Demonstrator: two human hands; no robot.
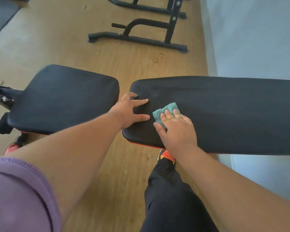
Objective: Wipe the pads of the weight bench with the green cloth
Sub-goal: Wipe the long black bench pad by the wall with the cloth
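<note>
Purple sleeve point(18, 190), black trousers point(171, 198), red shoes point(167, 156).

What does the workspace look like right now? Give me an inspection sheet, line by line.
Surface: long back pad and shorter seat pad, both black, a gap between them.
Job's things: green cloth lies bunched on the long back pad near its gap-side end.
Clutter: nothing seen on the pads.
Grips: right hand presses flat on the green cloth, fingers straight; left hand rests spread on the same pad's end, holding nothing.
Cables: nothing seen.
Surroundings: wooden floor, black rack frame beyond the bench, pale wall on the right, dark mat at top left.
</note>
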